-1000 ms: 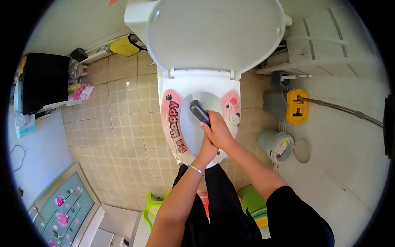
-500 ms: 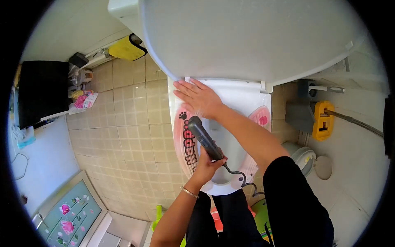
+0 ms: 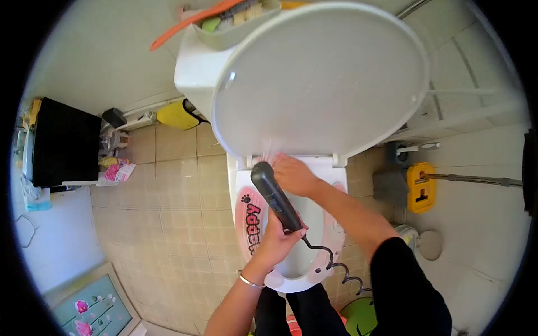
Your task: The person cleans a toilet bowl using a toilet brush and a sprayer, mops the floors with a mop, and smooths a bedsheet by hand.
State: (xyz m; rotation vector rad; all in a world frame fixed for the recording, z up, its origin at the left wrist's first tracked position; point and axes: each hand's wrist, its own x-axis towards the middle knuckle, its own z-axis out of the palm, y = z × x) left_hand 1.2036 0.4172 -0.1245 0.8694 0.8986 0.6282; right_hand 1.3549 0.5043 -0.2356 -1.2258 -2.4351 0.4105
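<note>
My left hand point(image 3: 274, 241) is wrapped round a black handheld sprayer point(image 3: 276, 196) with a coiled hose point(image 3: 330, 263). Water comes from its head as thin streaks toward the raised toilet lid point(image 3: 319, 84). My right hand point(image 3: 294, 176) is at the back of the toilet point(image 3: 302, 284), by the lid hinges, just right of the sprayer head. Its fingers are blurred and partly behind the spray, so their shape is unclear. Pink seat pads with lettering, one of them a left seat pad point(image 3: 245, 215), lie along both sides of the bowl.
Beige floor tiles point(image 3: 168, 224) stretch to the left. On the right stand a grey and yellow mop bucket point(image 3: 420, 187) with a pole and a toilet brush point(image 3: 417, 148). A bin with an orange-handled brush point(image 3: 190, 25) sits on the tank. A green basin point(image 3: 358, 316) is near my legs.
The view has shifted, and more of the lid and tank shows. My right hand has moved from lying spread on the left rim to the hinge area. The sprayer stays in my left hand.
</note>
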